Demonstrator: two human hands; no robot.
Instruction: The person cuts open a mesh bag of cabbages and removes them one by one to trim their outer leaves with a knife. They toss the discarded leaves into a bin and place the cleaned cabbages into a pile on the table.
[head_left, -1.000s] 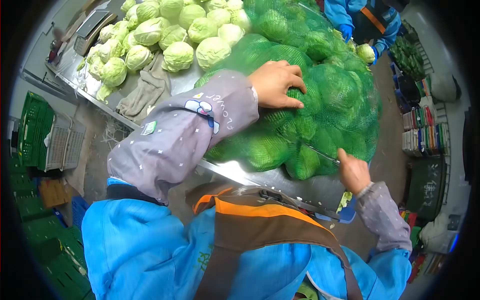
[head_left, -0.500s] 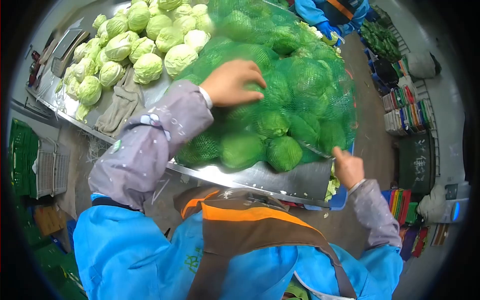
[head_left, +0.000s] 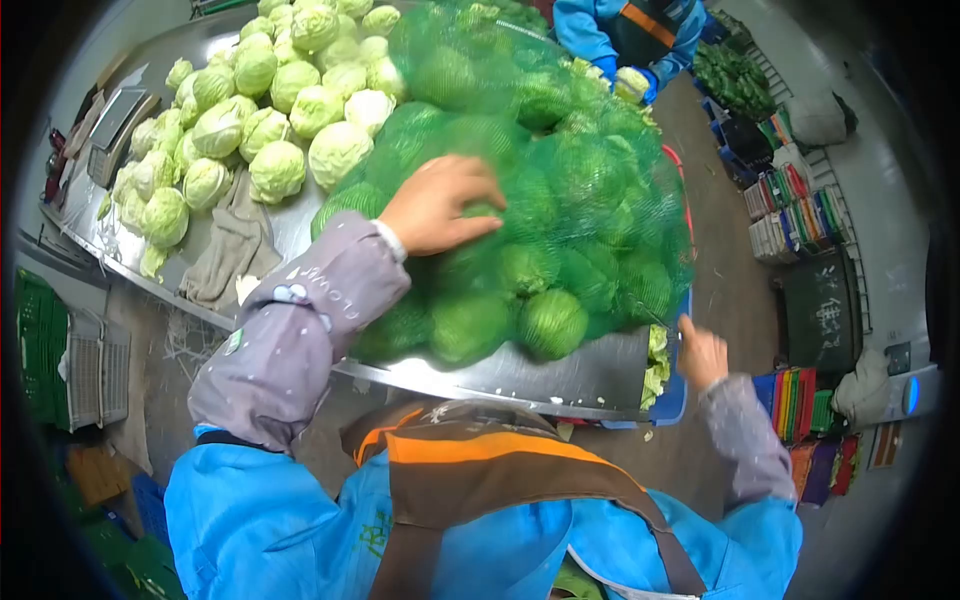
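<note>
A large green mesh bag (head_left: 600,190) full of green cabbages lies on a steel table (head_left: 590,385). My left hand (head_left: 445,203) rests on top of the mesh, thumb apart from the curved fingers, holding nothing visible. Off the table's right edge, beyond the bag's near corner, my right hand (head_left: 703,355) is closed in a pinch. Whatever it holds is too small to make out. One cabbage (head_left: 553,324) sits at the bag's near side, close to the table edge. Parts of the bag under my left hand are blurred.
Pale trimmed cabbages (head_left: 276,172) are heaped at the left, beside a grey cloth (head_left: 232,250). A blue crate (head_left: 672,405) with loose leaves stands below the table's right corner. Across the table, a co-worker in blue sleeves (head_left: 585,35) holds a cabbage (head_left: 631,84). Green crates (head_left: 42,335) stand far left.
My right hand has moved right, away from the bag; a thin pale strip seen beside it earlier no longer shows. My left hand stays on the mesh. The whole view has shifted slightly.
</note>
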